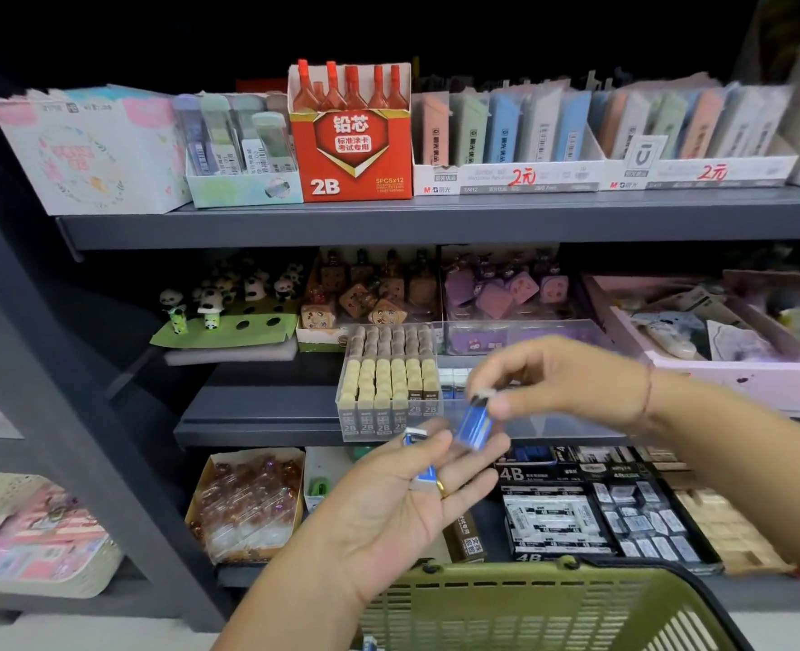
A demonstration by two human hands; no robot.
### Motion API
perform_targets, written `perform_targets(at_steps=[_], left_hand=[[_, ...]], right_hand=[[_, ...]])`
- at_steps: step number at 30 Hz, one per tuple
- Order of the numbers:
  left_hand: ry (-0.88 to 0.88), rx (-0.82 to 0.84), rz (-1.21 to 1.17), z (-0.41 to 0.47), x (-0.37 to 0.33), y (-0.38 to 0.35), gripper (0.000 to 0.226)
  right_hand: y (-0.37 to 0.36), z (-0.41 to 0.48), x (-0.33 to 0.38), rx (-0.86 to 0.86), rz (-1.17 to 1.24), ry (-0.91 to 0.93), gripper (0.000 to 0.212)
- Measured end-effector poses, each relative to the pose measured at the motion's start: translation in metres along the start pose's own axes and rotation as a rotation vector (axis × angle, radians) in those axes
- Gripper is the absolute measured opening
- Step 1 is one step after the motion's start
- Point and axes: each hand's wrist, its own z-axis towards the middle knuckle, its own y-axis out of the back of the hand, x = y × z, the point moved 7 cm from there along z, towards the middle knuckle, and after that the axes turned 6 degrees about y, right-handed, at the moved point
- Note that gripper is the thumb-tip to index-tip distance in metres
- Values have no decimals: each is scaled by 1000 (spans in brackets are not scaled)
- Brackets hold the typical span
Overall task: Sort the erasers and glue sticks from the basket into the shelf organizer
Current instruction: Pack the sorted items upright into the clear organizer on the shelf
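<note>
Down at the bottom edge, the green basket [529, 608] sits right under the arms, its slotted wall facing us; what's inside it can't be seen.

Just above it, the left hand [402, 495] lies palm up, fingers nearly straight and relaxed, a gold ring on one. Blue-and-white erasers [423, 476] rest across those fingers beside the thumb, carried rather than squeezed.

Over to the right hand [557, 382]: thumb and fingertips are pinched on the top end of a blue eraser [474, 427], which hangs tilted just above the left fingertips, in front of the middle shelf.

Behind both hands, on that middle shelf, stands the clear organizer [553, 427]. Its left section is packed with upright beige 2B blocks [388, 382], and a few blue-and-white pieces show in the section beside them, partly hidden by the right fingers.

One shelf below, black 4B boxes [557, 514] lie flat. Further back, panda figures [214, 298] stand on a green card. On the top shelf, a red 2B box [351, 143] stands among pastel packs.
</note>
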Motion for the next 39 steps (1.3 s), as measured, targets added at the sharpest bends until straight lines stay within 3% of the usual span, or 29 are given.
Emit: perform_targets(at_steps=[2,5,10,14,23,27,31,35,39], left_hand=[[7,-45,-19,0,0,5,49],[21,-77,-19,1,2,9,41],[24,-82,-16,3,1,8,37],[21,-84,-33,3,1,8,36],[16,-93,-40,2,0,8,36],[8,-97,-32,1,-1,8,52],[4,-99,-39,-1,-2,8,57],[1,-72,-52,-3,-2,7,46],[-1,-112,-45,-1,-1,14,36]], right_hand=[[40,3,0,-106,-136,-75,18],[89,12,-13,-185,-537,-226,11],[91,33,-51,-33,-969,-421,21],[85,40,-61,-58,-1152,-455,30],[80,44,-69,-120,-1172,-504,28],[76,44,-71,-167,-1246,-511,28],[73,39,-69,-252,-1319,-476,12],[65,34,-71,-256,-1376,-451,14],[69,29,-70,-246,-1271,-452,20]])
